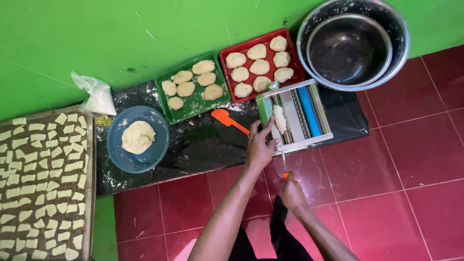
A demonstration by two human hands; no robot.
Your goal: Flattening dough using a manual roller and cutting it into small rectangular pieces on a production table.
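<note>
- Red floor tiles (386, 193) lie under both arms, nearest the camera.
- Right hand (292, 192) is closed around the orange-tipped crank handle (285, 170) that juts from the near side of the dough roller (295, 116).
- Left hand (261, 147) sits just beyond and to the left of the right one, fingers loosely spread, its fingertips at the roller's near-left edge and touching the pale dough strip (279, 119) that lies in the roller's slot.
- Orange spatula (229, 121) lies on the black floured sheet (203, 145) just left of the left hand, its handle pointing at the wrist.
- Farther left on the sheet stands a blue bowl (159, 154) with a lump of dough, a clear plastic bag (96, 94) beyond it.
- At the far left, well apart from both hands, a tray of cut dough pieces (89, 193) fills the edge of view.
- Beyond the left hand, against the green wall (145, 34), sit a green tray (191, 104) and a red tray (227, 60), each with flattened dough rounds.
- Beyond the roller to the right, two nested steel bowls (398, 48) stand by the wall.
</note>
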